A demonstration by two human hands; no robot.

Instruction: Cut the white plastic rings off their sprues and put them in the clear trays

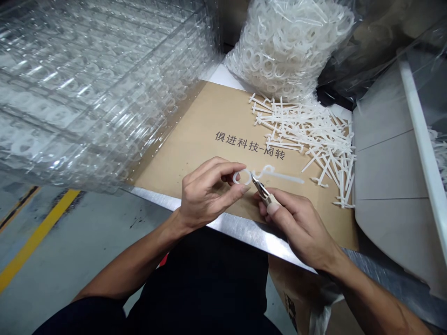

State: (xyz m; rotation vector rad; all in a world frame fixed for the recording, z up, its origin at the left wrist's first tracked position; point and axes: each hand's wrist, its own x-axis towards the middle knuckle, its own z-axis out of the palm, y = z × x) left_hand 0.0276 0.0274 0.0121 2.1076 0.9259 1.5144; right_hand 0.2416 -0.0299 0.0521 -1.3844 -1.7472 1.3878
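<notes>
Between thumb and fingers, my left hand pinches a translucent white plastic ring. My right hand is wrapped round a pair of cutting pliers with pale handles. The tips of the pliers meet the right side of the ring. A thin white plastic stem with a curved end extends to the right just beyond the tips; whether it is still joined to the ring I cannot tell. Both hands are above the brown cardboard sheet near the table's front edge.
A heap of white plastic stems lies at the right of the cardboard. Behind it stands a clear bag full of white rings. Stacked clear trays with white parts fill the left. A grey bin wall borders the right.
</notes>
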